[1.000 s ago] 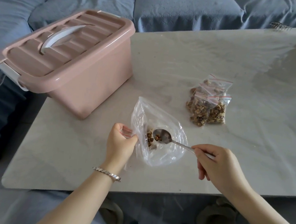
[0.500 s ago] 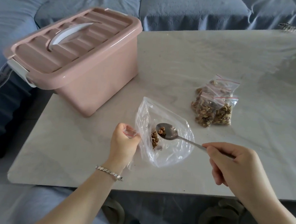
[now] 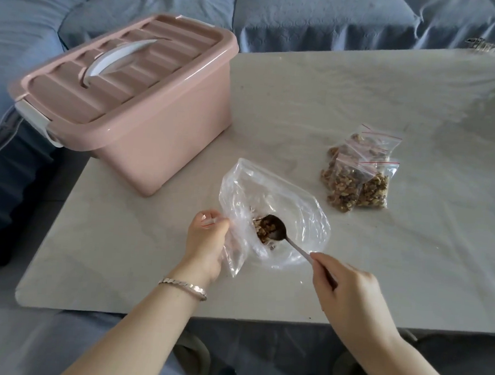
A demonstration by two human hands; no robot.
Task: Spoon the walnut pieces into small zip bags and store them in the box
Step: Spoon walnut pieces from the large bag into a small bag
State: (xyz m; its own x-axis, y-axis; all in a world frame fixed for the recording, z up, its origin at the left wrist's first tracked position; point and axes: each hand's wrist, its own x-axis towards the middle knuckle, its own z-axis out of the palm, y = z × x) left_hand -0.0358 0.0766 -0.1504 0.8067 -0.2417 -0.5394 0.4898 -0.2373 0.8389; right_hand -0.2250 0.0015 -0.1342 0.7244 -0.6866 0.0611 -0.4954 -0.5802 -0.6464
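Clear plastic, crumpled: a large bag (image 3: 283, 195) lying open on the pale marble table (image 3: 306, 89), with a small heap of walnut pieces (image 3: 262, 231) near its left side. Metal spoon (image 3: 278, 230) bowl-down among them, handle pinched between thumb and fingers of the right hand (image 3: 350, 291). Left hand (image 3: 205, 243) curled round a small zip bag (image 3: 208, 221), contents hidden, knuckles against the big bag's edge; whether also gripping that edge, hard to tell. Filled zip bags (image 3: 358, 180) piled well apart to the right, not yet stored. Pink storage box (image 3: 145, 127) at far left, lid (image 3: 117, 70) on.

Step in hand, by the look of it: scooping a load. Next, probably: lift the spoon level, bring it over the small bag's mouth, and tip gently. Mouth to be held open first, or pieces likely to scatter.
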